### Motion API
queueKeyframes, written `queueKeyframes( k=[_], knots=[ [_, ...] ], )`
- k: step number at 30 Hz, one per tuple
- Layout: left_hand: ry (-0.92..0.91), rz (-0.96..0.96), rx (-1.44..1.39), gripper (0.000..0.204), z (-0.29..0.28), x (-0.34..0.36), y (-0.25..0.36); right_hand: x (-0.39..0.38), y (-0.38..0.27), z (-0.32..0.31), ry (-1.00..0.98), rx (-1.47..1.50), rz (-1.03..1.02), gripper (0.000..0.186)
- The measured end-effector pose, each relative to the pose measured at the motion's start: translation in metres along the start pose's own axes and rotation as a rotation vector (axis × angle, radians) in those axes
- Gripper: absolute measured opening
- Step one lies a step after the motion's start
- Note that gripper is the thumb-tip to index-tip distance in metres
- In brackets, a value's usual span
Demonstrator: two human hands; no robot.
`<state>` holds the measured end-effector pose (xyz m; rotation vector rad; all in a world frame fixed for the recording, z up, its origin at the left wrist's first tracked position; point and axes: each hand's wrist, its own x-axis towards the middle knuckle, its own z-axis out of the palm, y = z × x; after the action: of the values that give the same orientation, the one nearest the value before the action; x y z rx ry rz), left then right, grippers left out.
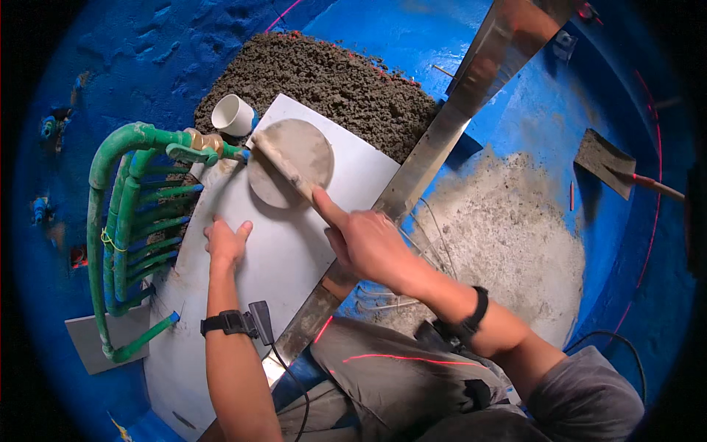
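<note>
My right hand [374,244] is closed on the near end of the bar handle of a round, dust-grey float [313,151]. Its index finger lies along the handle. The float's disc is over the far part of a large white tile [291,243], close to the brass pipe valve. My left hand [227,239] is on the tile's left part beside the green pipes, thumb and fingers apart and holding nothing. Some of its fingertips are hidden. A long metal straightedge [420,166] runs diagonally along the tile's right side, passing under my right wrist area.
Green pipes [96,221] with a valve stand at the left, their ends reaching the tile. A white cup [233,116] sits by the dark mortar heap [317,81]. Dried grey residue [508,243] covers the blue floor at right. A shovel [607,162] lies beyond it.
</note>
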<state>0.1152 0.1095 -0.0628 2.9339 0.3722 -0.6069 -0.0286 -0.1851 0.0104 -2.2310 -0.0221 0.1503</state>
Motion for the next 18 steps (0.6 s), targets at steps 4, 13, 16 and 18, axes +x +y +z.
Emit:
queueKeyframes(
  k=[4, 13, 16, 18],
  knots=[
    [-0.028, -0.024, -0.026, 0.089, 0.000, 0.011, -0.020, 0.021, -0.016, -0.001, -0.012, 0.062, -0.027, 0.057],
    [0.008, -0.027, 0.019, 0.097, 0.002, -0.002, -0.002, 0.014, -0.004, 0.016, 0.027, 0.045, 0.029, 0.060],
    [-0.018, -0.046, -0.004, 0.097, 0.000, -0.001, -0.011, 0.007, -0.014, 0.003, 0.013, 0.067, 0.008, 0.061],
    [-0.021, -0.049, -0.013, 0.096, -0.003, -0.002, -0.011, -0.006, -0.016, 0.005, 0.015, 0.061, 0.016, 0.061]
  ],
)
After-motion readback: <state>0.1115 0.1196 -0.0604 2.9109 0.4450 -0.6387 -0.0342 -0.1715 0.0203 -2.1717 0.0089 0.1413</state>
